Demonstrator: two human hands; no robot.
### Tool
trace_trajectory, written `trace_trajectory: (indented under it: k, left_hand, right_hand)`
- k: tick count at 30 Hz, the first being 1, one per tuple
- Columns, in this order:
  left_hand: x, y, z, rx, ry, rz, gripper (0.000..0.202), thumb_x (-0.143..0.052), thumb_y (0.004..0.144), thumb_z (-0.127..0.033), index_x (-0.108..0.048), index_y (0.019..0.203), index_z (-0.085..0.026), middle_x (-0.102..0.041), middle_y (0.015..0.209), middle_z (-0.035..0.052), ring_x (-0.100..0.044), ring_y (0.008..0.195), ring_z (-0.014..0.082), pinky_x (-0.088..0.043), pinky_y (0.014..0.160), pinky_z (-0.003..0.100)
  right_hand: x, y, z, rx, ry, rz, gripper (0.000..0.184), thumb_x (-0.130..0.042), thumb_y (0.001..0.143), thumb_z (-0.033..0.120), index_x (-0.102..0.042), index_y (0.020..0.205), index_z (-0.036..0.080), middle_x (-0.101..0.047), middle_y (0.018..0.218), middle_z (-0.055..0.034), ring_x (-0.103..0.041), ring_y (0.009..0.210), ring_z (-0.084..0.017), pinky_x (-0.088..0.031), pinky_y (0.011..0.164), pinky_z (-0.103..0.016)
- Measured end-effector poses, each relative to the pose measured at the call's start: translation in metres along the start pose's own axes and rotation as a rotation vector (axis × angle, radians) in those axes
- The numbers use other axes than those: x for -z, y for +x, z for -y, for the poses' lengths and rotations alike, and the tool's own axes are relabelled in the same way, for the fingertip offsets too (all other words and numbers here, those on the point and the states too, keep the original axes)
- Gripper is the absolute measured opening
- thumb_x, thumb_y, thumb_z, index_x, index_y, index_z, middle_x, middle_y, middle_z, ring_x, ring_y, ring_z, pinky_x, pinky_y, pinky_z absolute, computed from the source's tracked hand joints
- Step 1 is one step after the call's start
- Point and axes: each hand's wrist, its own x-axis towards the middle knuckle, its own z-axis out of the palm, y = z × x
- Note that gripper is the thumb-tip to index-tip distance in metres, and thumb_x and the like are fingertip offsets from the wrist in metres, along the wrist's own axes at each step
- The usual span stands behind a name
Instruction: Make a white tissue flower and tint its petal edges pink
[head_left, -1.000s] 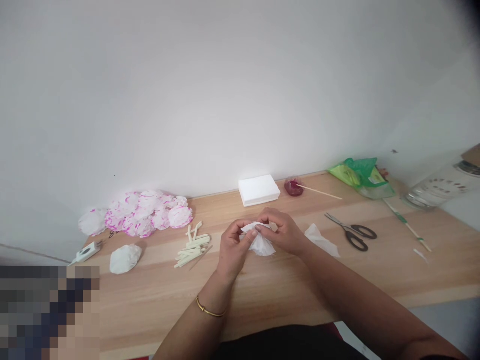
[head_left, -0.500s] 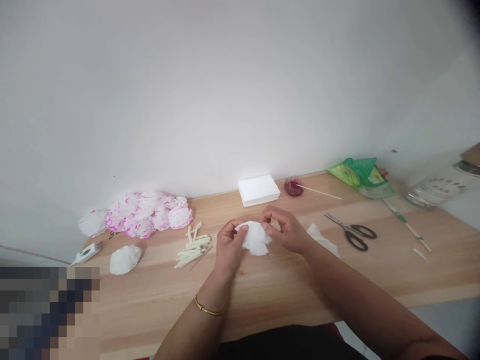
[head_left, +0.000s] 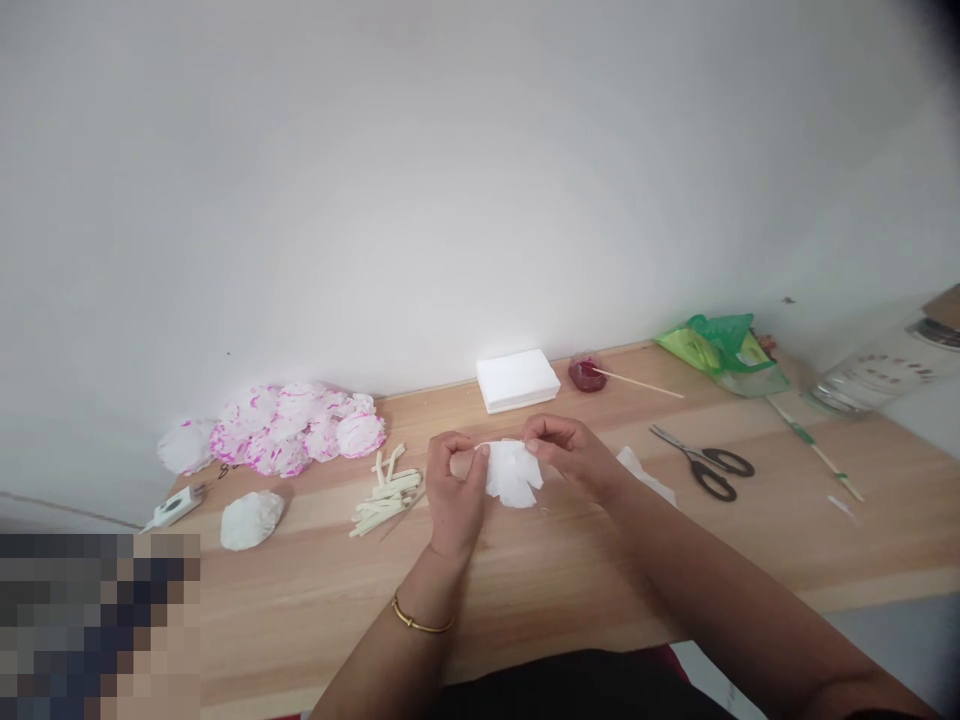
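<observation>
One white tissue (head_left: 512, 473), two hands

Above the wooden worktop (head_left: 570, 580), the left hand (head_left: 452, 490) and right hand (head_left: 574, 458) pinch a white tissue piece (head_left: 512, 472) between them; scissors (head_left: 703, 464) lie right, pink-edged paper flowers (head_left: 289, 427) left

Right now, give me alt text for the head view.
Left hand and right hand pinch a white tissue piece between them above a wooden table; scissors lie right, pink-edged paper flowers left.
</observation>
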Motion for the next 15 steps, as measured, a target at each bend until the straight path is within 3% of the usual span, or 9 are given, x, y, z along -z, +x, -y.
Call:
trace_trajectory:
  k: [3, 6, 8, 11, 15]
  left_hand:
    - [0.003, -0.002, -0.008, -0.227, 0.174, 0.013, 0.005, -0.062, 0.08, -0.023, -0.06, 0.082, -0.018, -0.054, 0.09, 0.0047, -0.054, 0.091, 0.0179, -0.043, 0.085, 0.035]
    - [0.003, -0.003, -0.013, -0.233, 0.168, 0.122, 0.022, -0.062, 0.08, -0.025, -0.062, 0.102, -0.019, -0.055, 0.104, 0.0089, -0.052, 0.103, 0.0211, -0.043, 0.09, 0.038]
    - [0.003, -0.002, -0.012, -0.127, 0.089, 0.241, 0.029, -0.062, 0.081, -0.028, -0.06, 0.109, -0.02, -0.058, 0.107, 0.0091, -0.053, 0.104, 0.0213, -0.043, 0.091, 0.037]
    - [0.002, -0.001, -0.008, 0.137, -0.086, 0.413, 0.021, -0.061, 0.082, -0.034, -0.064, 0.096, -0.019, -0.062, 0.089, 0.0046, -0.059, 0.082, 0.0161, -0.047, 0.073, 0.028]
    - [0.001, -0.003, -0.004, 0.369, -0.293, 0.446, 0.021, -0.065, 0.078, -0.037, -0.061, 0.079, -0.017, -0.057, 0.068, -0.002, -0.05, 0.055, 0.0086, -0.04, 0.052, 0.02]
  right_hand:
    - [-0.002, 0.001, -0.002, -0.003, 0.019, -0.012, 0.018, -0.064, 0.079, 0.034, -0.057, 0.073, 0.018, -0.053, 0.067, 0.0031, -0.046, 0.06, -0.01, -0.035, 0.057, -0.023]
    - [-0.002, 0.001, -0.002, 0.003, -0.015, 0.006, 0.02, -0.063, 0.08, 0.035, -0.058, 0.075, 0.017, -0.052, 0.068, 0.0028, -0.045, 0.06, -0.01, -0.036, 0.057, -0.023]
    - [-0.002, 0.0, -0.002, 0.004, -0.052, 0.029, 0.021, -0.062, 0.082, 0.036, -0.058, 0.075, 0.017, -0.051, 0.068, 0.0023, -0.046, 0.062, -0.01, -0.037, 0.058, -0.023]
    - [-0.003, -0.001, -0.001, -0.009, -0.101, 0.063, 0.023, -0.06, 0.083, 0.038, -0.057, 0.075, 0.017, -0.051, 0.067, 0.0017, -0.046, 0.062, -0.011, -0.037, 0.058, -0.024]
    - [-0.004, -0.002, 0.001, -0.029, -0.087, 0.067, 0.028, -0.06, 0.083, 0.043, -0.056, 0.074, 0.017, -0.05, 0.065, 0.0021, -0.044, 0.058, -0.01, -0.035, 0.054, -0.023]
